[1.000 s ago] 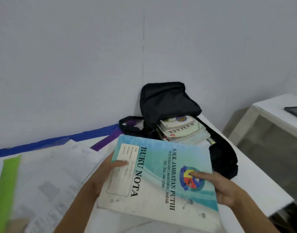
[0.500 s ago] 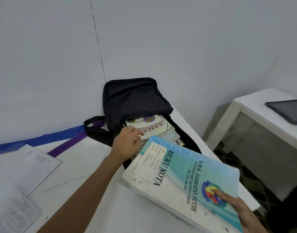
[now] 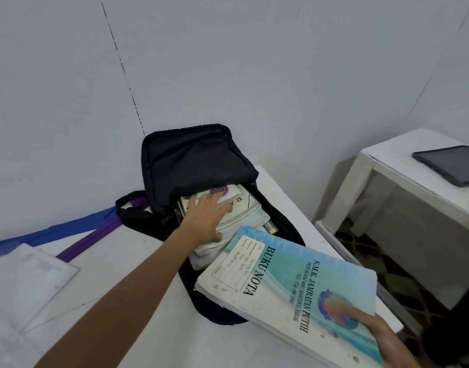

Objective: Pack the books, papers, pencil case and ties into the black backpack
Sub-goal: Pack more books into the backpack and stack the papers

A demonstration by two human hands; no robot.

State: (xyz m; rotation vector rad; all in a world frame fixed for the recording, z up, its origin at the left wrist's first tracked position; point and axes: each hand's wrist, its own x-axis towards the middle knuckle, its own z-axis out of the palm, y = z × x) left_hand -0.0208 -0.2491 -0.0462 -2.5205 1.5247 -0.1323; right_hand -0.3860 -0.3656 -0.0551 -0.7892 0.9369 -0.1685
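Left hand now off the notebook, fingers spread flat on the books inside the black backpack, probably making room; right hand alone pinches the notebook's corner at the bag's mouth

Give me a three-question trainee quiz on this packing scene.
1. Fill in: the left hand rests flat on the ___ inside the black backpack.
2. True or false: the backpack is zipped shut.
3. What grips the Buku Nota notebook? A) left hand B) right hand C) both hands
Key: 1 books; 2 false; 3 B.
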